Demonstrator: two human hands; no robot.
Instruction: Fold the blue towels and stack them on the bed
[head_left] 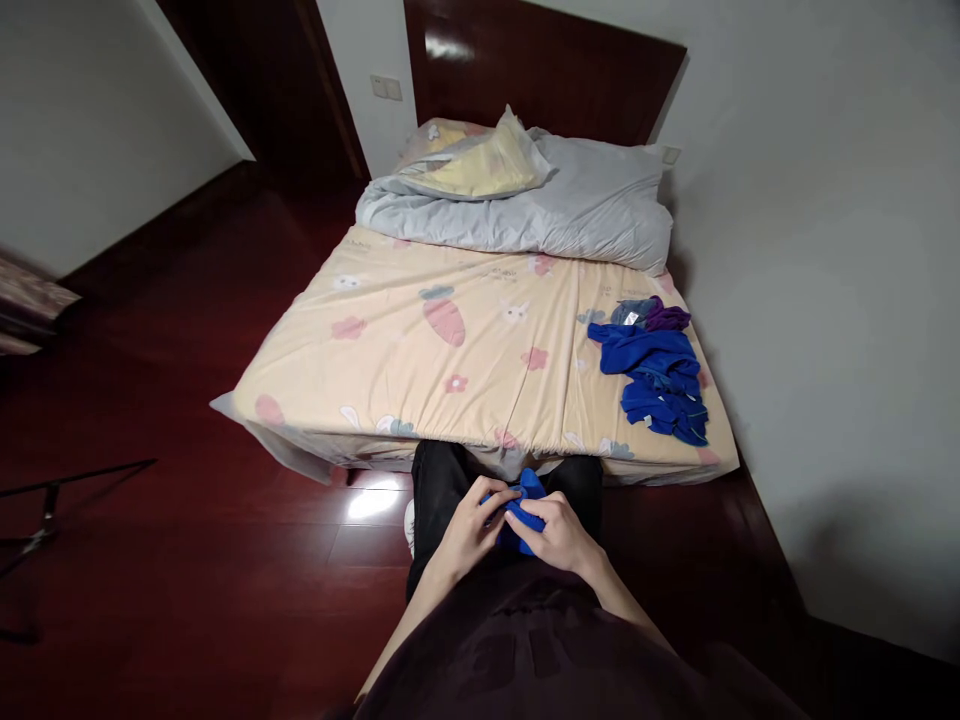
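Note:
My left hand (472, 522) is closed on a piece of blue cloth (532, 484), fingers bent over its left side. On the right side of the same cloth, my right hand (561, 535) pinches it between thumb and fingers. The cloth is bunched up close to my body, between my knees, and looks like a small garment; its exact kind is hidden by my fingers. On the right part of the bed (397, 330) lies a heap of crumpled blue clothes (649, 355), with a purple garment (667, 315) and a grey-blue one (628, 313) behind it.
A folded grey-white quilt (600, 205) and a yellow pillow (487, 170) lie by the dark wooden headboard (540, 65). A white wall (847, 300) runs along the right. On the dark red floor (187, 560), a thin black stand (49, 510) is at the left.

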